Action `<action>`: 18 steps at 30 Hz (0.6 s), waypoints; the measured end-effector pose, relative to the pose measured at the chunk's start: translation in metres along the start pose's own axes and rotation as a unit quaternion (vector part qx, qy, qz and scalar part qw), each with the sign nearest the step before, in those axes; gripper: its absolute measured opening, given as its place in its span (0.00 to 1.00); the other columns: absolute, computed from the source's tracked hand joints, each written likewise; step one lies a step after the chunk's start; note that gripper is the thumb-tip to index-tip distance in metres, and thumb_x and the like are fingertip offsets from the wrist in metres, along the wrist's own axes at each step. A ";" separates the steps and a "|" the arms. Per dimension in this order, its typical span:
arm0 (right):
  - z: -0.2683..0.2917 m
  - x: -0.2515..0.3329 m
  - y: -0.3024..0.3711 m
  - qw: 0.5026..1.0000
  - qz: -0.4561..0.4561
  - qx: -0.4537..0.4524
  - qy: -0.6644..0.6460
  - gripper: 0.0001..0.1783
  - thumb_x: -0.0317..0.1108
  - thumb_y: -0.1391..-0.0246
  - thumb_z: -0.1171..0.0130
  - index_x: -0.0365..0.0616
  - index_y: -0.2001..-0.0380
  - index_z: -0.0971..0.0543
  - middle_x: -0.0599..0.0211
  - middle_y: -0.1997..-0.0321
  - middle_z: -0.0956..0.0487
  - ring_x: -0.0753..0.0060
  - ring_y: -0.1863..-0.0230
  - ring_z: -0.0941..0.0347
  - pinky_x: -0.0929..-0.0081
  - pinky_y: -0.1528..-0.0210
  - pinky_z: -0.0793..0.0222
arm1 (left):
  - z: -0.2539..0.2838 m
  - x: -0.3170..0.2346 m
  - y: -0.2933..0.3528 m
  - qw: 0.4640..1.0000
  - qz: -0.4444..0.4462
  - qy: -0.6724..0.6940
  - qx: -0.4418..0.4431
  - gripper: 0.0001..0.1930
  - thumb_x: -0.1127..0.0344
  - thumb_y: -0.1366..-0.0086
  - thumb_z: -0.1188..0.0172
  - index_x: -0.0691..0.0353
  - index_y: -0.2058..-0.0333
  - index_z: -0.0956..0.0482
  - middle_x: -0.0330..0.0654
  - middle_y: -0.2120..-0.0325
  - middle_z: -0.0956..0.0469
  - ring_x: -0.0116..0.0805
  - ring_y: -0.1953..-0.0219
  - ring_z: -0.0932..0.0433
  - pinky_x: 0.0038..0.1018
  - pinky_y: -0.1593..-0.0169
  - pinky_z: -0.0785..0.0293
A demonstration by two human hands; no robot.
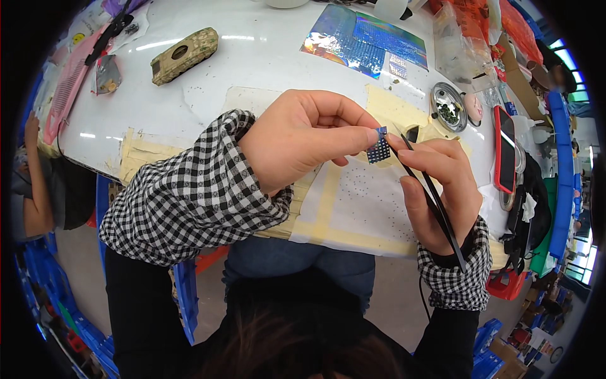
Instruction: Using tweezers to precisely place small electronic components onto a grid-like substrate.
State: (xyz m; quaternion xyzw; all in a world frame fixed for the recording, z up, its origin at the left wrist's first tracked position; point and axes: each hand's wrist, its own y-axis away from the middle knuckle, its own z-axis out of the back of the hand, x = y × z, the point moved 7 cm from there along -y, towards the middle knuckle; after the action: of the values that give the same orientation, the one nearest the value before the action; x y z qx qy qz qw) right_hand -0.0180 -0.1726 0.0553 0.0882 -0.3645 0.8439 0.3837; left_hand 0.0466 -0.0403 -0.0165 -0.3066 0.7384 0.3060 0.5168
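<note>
Pinched between the thumb and fingers of my left hand [297, 136] is a small dark blue sheet [379, 150] dotted with rows of pale spots. My right hand [442, 186] grips black tweezers [432, 201], whose tips reach up to the sheet's right edge. Below both hands lies white paper [360, 205] scattered with tiny dark specks and held by yellowish tape. Beyond the right hand stands a round metal dish [449, 107] with small dark green pieces in it. Checked sleeves cover both my forearms.
A camouflage-patterned model hull [184, 55] lies at the far left. Shiny holographic sheets [366, 39] are at the back. To the right are a red-cased phone [504, 149] and clear plastic bags [461, 54]. A pink comb-like piece [71, 82] lies left, near another person's arm [38, 177].
</note>
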 end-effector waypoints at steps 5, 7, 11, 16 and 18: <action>0.001 0.002 0.000 1.000 0.012 -0.002 0.001 0.18 0.20 0.60 0.36 0.37 0.61 0.24 0.58 0.60 0.20 0.61 0.66 0.28 0.71 0.63 0.30 | -0.001 0.003 0.000 1.000 0.025 0.016 0.003 0.10 0.65 0.40 0.39 0.64 0.63 0.22 0.34 0.73 0.22 0.18 0.73 0.28 0.15 0.68 0.31; 0.000 0.002 0.001 1.000 0.022 -0.002 0.010 0.19 0.20 0.61 0.35 0.37 0.61 0.24 0.58 0.59 0.20 0.61 0.66 0.28 0.71 0.63 0.30 | -0.002 0.004 0.000 0.998 0.040 0.042 0.013 0.10 0.64 0.39 0.40 0.64 0.63 0.22 0.35 0.73 0.23 0.18 0.73 0.28 0.15 0.68 0.31; 0.000 0.005 0.001 0.998 0.051 0.002 0.039 0.21 0.21 0.63 0.34 0.38 0.61 0.24 0.57 0.58 0.20 0.61 0.66 0.28 0.72 0.63 0.30 | -0.004 0.005 -0.001 0.996 0.054 0.071 0.016 0.10 0.64 0.39 0.40 0.64 0.63 0.22 0.35 0.74 0.23 0.19 0.72 0.27 0.16 0.68 0.31; -0.001 0.006 0.002 0.997 0.062 0.004 0.049 0.21 0.22 0.63 0.33 0.38 0.61 0.24 0.56 0.58 0.20 0.61 0.66 0.27 0.72 0.63 0.30 | -0.005 0.005 0.000 0.995 0.057 0.074 0.022 0.10 0.65 0.39 0.41 0.64 0.63 0.22 0.35 0.74 0.23 0.19 0.72 0.27 0.16 0.68 0.31; -0.001 0.007 0.002 0.997 0.066 0.005 0.051 0.21 0.22 0.64 0.33 0.38 0.61 0.24 0.56 0.59 0.20 0.61 0.67 0.27 0.72 0.64 0.30 | -0.004 0.005 0.000 0.995 0.057 0.074 0.021 0.09 0.65 0.39 0.41 0.64 0.63 0.22 0.35 0.74 0.23 0.19 0.72 0.27 0.16 0.68 0.31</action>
State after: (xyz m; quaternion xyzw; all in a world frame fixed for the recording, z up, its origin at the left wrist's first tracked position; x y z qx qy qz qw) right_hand -0.0238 -0.1686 0.0563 0.0228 -0.3454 0.8724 0.3451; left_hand 0.0429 -0.0442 -0.0199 -0.2746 0.7970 0.2963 0.4490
